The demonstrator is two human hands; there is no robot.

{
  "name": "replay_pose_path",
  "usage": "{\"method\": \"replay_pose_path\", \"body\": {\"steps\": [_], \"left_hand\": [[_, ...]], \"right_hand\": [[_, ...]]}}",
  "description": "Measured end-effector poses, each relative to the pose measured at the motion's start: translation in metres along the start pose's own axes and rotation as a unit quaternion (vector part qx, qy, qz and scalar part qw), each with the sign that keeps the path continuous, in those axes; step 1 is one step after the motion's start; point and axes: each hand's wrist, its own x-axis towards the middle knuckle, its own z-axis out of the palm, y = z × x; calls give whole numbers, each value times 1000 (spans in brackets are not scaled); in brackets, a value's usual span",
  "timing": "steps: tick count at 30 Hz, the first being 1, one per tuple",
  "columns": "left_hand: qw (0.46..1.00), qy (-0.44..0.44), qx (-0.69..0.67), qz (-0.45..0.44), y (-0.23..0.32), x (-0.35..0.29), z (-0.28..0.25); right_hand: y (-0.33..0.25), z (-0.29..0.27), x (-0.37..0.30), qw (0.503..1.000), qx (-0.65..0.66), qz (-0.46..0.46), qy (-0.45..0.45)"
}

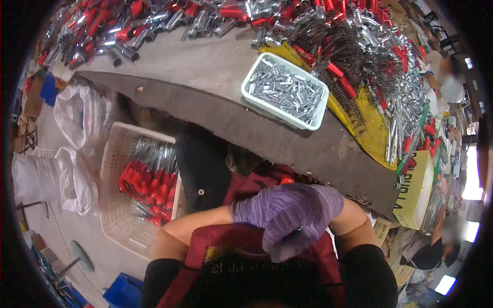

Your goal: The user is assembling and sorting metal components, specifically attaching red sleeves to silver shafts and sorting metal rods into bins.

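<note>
Both my hands wear purple knitted gloves and overlap close in front of my chest, over a dark red apron (246,187). From the left, my left hand (251,209) reaches in under the other, its fingers hidden. My right hand (313,203) bends over it with fingers curled down together; what they close on, if anything, is out of sight. A small bright red piece (286,180) shows just beyond the gloves; its kind is unclear. Past the hands, on the table, stands a pale green tray (280,119) full of short metal pins.
A heap of red and chrome handled parts (226,15) covers the table's far side, with dark springs (334,49) on yellow cloth (377,133). Left of me, a white crate (115,215) holds red-handled tools (149,187) beside white sacks (77,179). A yellow box (413,190) stands right.
</note>
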Motion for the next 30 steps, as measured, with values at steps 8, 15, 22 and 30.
{"method": "replay_pose_path", "body": {"steps": [8, 15, 22, 30], "left_hand": [[995, 69, 10, -72, -16, -40, 5], [975, 148, 29, -162, -25, -86, 38], [946, 182, 229, -143, -15, -102, 70], [992, 20, -84, -96, 28, -84, 38]], "right_hand": [[57, 48, 14, 859, -263, 103, 427], [34, 63, -2, 989, -45, 31, 139], [39, 122, -23, 806, -230, 185, 513], [16, 83, -23, 992, 6, 1, 126]]}}
